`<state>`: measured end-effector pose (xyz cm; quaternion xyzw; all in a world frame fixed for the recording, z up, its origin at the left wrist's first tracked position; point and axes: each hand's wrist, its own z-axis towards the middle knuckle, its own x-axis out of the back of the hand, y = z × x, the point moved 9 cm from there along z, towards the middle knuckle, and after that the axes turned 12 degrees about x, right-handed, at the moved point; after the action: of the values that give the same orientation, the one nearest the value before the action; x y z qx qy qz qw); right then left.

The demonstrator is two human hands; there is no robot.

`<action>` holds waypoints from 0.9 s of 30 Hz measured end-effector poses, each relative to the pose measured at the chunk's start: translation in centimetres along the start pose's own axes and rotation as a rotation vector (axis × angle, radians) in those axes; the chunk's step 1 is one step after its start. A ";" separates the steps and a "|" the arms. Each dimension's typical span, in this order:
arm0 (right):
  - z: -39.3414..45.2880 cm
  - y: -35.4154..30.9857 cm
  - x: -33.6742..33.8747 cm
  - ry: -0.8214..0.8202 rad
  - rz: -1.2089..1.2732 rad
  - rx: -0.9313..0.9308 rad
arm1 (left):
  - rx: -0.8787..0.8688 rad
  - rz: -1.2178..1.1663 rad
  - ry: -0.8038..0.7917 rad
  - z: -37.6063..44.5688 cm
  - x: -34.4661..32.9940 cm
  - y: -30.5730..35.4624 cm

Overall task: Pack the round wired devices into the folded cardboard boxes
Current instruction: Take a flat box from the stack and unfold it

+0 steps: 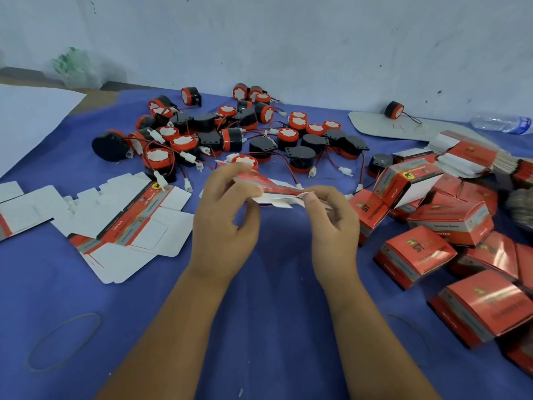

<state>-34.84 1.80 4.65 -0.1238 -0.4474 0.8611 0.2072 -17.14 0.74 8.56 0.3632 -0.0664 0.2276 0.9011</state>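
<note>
Both hands hold one flat red-and-white cardboard box blank (268, 187) above the blue cloth. My left hand (225, 217) pinches its left end between thumb and fingers. My right hand (334, 223) pinches its right edge. Behind the blank lies a heap of several round black-and-red wired devices (230, 137) with red-black leads and white plugs. One more device (394, 110) sits alone at the back right. Folded red boxes (450, 223) are piled to the right of my right hand.
Unfolded box blanks (127, 223) lie flat at the left. A stack of flat blanks (473, 157) sits at the back right, next to a plastic water bottle (501, 124). Two rubber bands (63, 342) lie on the blue cloth (274, 284). A white wall closes the back.
</note>
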 end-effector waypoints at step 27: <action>-1.0 -1.2 -1.9 -0.136 -0.193 0.209 | 0.195 -0.348 -0.389 -1.1 -3.7 -1.2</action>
<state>-32.50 2.25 5.12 0.0004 -0.3783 0.8854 0.2701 -19.90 -0.62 5.92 0.4912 -0.1527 0.0004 0.8576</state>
